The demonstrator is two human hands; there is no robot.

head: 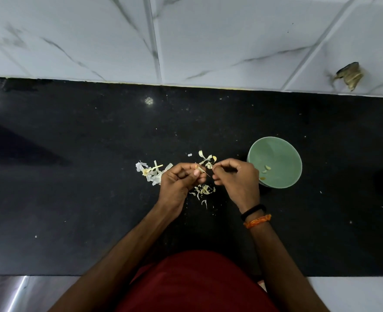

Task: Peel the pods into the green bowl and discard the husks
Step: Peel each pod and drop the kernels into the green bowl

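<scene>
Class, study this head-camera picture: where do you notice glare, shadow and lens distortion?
Head view: a small glare spot shines on the black counter; a dark shadow falls across its left part; the wide lens bows the tiled wall edge; the green bowl is evenly lit; fine husks by the left hand look soft.

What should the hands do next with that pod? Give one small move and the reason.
Probably pull the last strip of skin free and drop it on the husks below. The left hand pinches the pod while the right hand grips something thin beside it, likely skin. The green bowl, just right, already holds a few peeled pieces.
</scene>
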